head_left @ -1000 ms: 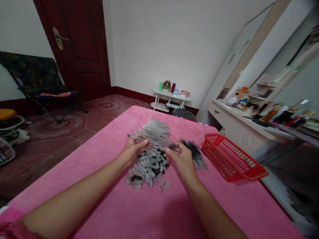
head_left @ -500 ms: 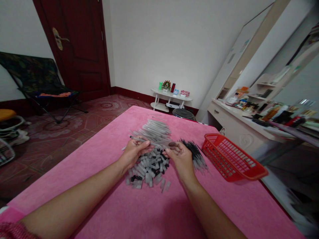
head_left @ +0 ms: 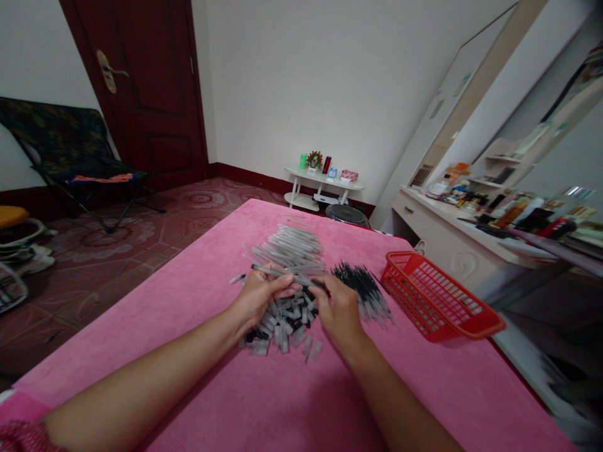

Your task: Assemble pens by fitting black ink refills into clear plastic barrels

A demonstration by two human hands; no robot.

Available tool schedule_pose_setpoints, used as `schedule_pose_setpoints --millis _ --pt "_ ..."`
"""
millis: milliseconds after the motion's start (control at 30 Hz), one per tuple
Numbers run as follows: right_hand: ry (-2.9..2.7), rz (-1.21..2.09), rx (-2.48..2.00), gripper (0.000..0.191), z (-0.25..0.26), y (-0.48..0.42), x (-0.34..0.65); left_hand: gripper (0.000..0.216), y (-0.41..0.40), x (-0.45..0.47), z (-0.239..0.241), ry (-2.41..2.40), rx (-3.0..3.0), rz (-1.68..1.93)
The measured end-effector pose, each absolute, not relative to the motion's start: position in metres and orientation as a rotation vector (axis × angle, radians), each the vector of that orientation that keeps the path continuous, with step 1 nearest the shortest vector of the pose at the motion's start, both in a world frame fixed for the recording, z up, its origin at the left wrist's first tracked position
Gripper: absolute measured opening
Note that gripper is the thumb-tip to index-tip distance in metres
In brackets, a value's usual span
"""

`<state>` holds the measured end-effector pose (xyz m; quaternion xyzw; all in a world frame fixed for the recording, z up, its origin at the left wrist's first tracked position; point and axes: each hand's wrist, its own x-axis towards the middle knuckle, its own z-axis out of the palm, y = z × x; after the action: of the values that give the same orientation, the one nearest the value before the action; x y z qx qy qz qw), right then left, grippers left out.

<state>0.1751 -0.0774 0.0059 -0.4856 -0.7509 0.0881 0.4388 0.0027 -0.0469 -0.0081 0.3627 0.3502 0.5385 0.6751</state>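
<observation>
My left hand is closed around a clear pen barrel that sticks out to the left above the pile. My right hand is pinched at the barrel's right end, over a heap of grey and black pen caps. Behind the hands lies a pile of clear barrels. A bundle of black refills lies just right of my right hand. All of it rests on a pink cloth-covered table.
A red plastic basket sits on the table's right side. A dresser crowded with bottles stands to the right. A folding chair, a dark door and a small white stand are beyond the table.
Both hands have moved closer together and slightly nearer to me, over the cap heap. The barrel in my left hand has shifted to the right toward my right hand.
</observation>
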Motion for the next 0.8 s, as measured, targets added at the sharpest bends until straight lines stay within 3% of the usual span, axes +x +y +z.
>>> schedule_pose_setpoints --millis 200,533,633,800 --pt "-1.506 0.673 -1.263 0.011 0.001 -0.076 0.164 0.038 -0.051 0.004 -0.009 0.783 0.919 1.289" --pt "-1.277 1.539 -1.243 0.032 0.022 -0.074 0.175 0.038 -0.051 -0.005 -0.006 0.771 1.229 1.233" --pt "-1.453 1.484 -1.229 0.026 0.021 -0.076 0.175 0.037 -0.05 -0.002 -0.005 0.802 1.335 1.174" --pt "-1.771 1.128 -1.298 0.008 0.015 -0.076 0.174 0.031 -0.046 0.002 -0.006 0.889 1.563 1.112"
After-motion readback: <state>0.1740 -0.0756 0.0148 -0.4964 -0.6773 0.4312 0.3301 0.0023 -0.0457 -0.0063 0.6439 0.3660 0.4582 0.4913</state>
